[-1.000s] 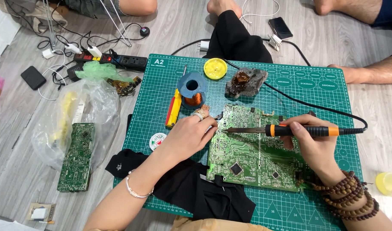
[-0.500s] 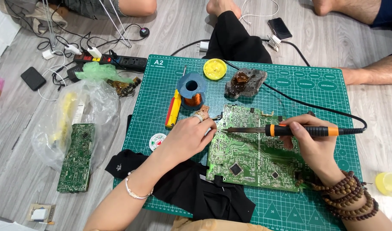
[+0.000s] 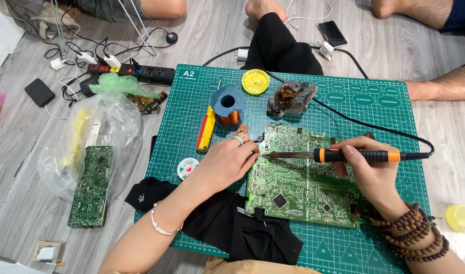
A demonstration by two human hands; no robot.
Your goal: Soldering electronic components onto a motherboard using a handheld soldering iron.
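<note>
Iron gripped in right hand, tip at board's far-left edge on mat. Left hand closed, pinching something small beside tip. Versus a second ago: nothing shifted; joint apparently still heating.

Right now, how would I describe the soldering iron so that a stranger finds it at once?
Find the green cutting mat on the floor, then the large green circuit board on it. The soldering iron lies across the board's top in the right hand: the only thin tool with an orange-and-black handle and a black cord.
</note>
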